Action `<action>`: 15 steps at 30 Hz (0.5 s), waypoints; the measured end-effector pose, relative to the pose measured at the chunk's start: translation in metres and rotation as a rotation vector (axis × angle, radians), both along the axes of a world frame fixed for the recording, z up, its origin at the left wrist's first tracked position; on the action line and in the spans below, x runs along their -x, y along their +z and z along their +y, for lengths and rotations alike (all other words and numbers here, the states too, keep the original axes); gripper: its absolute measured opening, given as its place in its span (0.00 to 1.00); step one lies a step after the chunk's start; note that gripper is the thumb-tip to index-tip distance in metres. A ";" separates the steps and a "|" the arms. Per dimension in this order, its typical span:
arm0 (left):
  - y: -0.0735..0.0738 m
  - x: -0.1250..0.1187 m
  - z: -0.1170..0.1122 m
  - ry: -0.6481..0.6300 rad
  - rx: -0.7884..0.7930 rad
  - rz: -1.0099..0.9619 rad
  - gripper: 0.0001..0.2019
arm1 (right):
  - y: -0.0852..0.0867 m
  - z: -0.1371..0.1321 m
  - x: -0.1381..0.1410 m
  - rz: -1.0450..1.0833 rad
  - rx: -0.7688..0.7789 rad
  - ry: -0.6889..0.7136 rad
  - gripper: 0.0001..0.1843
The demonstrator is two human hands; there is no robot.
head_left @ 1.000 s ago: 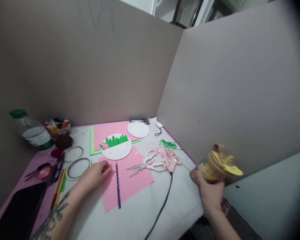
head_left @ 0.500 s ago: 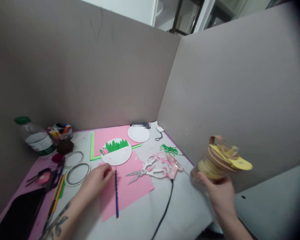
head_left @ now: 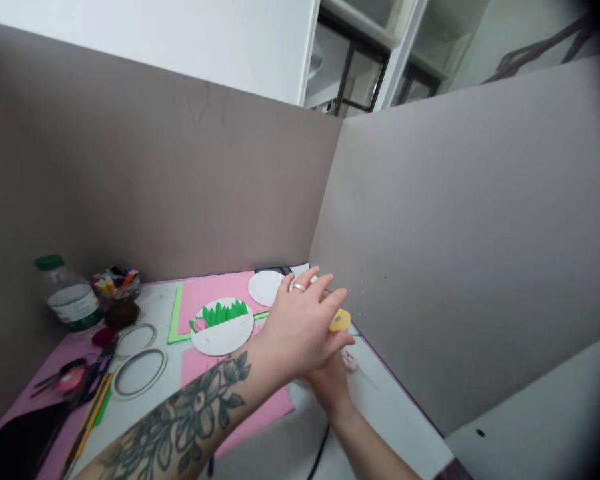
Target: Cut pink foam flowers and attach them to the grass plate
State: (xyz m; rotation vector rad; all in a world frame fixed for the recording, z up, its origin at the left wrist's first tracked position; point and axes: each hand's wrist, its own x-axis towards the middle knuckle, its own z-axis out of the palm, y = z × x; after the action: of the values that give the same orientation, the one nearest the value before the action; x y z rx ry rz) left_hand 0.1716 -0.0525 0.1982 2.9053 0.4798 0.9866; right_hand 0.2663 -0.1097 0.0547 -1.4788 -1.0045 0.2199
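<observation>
My left hand [head_left: 300, 327], on a tattooed arm and wearing a ring, reaches across to the right side of the table. A yellow piece [head_left: 341, 321] sits between its thumb and forefinger, the other fingers stretched over it. My right hand [head_left: 333, 385] lies directly under the left one, with only its back and wrist showing and its fingers hidden. The jar of yellow pieces it held a moment ago is covered by both hands. To the left lie a white paper plate with green paper grass [head_left: 222, 331] and a pink sheet [head_left: 199, 368].
Grey partition walls [head_left: 430, 253] close in the back and right. A second white plate [head_left: 264, 288] lies at the back. On the left are a green-capped bottle [head_left: 70, 300], a cup of markers [head_left: 117, 288], two rings [head_left: 139, 371], small scissors [head_left: 67, 381] and pencils [head_left: 87, 420]. A black cable [head_left: 320, 453] runs off the front edge.
My left hand left the pink sheet and swung right over my right hand. My right hand came in over the table with the jar. The camera tilted up.
</observation>
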 end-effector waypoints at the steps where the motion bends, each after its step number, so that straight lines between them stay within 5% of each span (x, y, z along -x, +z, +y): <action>1: 0.001 -0.002 0.001 0.008 -0.018 0.042 0.24 | 0.000 0.001 0.003 -0.025 0.035 0.006 0.22; 8: -0.014 -0.004 0.003 0.083 -0.120 0.218 0.12 | -0.011 -0.002 0.006 0.000 0.179 -0.004 0.23; 15: -0.029 -0.012 0.003 0.082 -0.217 0.268 0.15 | -0.022 -0.001 -0.003 0.042 0.218 0.010 0.26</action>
State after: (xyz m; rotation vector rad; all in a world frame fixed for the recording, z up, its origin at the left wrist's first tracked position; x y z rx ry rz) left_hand 0.1838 -0.0496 0.1695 3.2585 0.5388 0.6989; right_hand 0.2695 -0.1108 0.0329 -1.6590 -0.9775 0.3757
